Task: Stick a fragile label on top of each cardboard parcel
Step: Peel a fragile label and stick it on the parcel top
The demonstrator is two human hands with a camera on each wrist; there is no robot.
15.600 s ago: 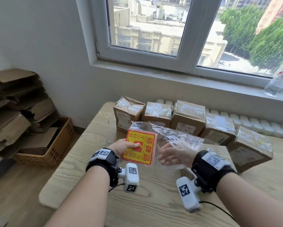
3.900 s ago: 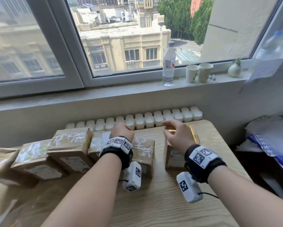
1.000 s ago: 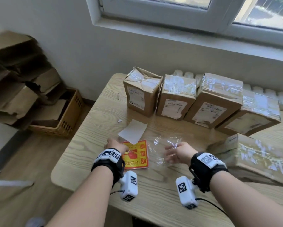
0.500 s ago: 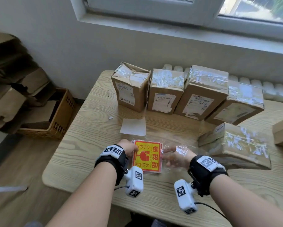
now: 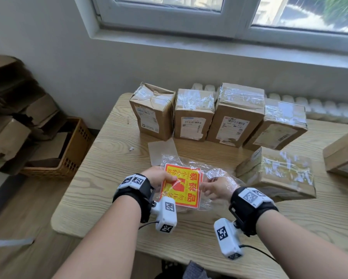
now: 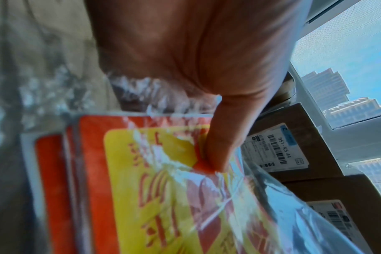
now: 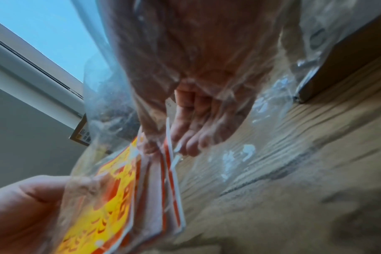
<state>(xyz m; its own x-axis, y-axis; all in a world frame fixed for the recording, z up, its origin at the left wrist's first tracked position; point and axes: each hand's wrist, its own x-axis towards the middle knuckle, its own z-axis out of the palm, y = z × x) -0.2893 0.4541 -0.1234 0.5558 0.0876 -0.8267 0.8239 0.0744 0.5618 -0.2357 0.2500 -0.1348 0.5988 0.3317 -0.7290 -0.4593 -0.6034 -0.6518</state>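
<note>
The label stack (image 5: 180,185) is yellow with red borders and red characters. At twelve o'clock, brown parcels (image 5: 193,113) carry white barcode slips and glossy tape. The table (image 5: 100,178) is pale woodgrain.

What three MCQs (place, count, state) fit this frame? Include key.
1. Where is the pale paper backing sheet?
A) in a basket
B) on the light wooden table, before the upright brown cardboard parcels
C) on a windowsill

2. How many parcels stand in that back row?
A) two
B) six
C) four

3. The red-and-yellow fragile labels are:
A) inside the clear plastic bag, held by left hand and right hand
B) stuck on a parcel
C) on the floor

1B, it lies on the tabletop; 2C, four stand side by side; 3A, plastic covers them.
</note>
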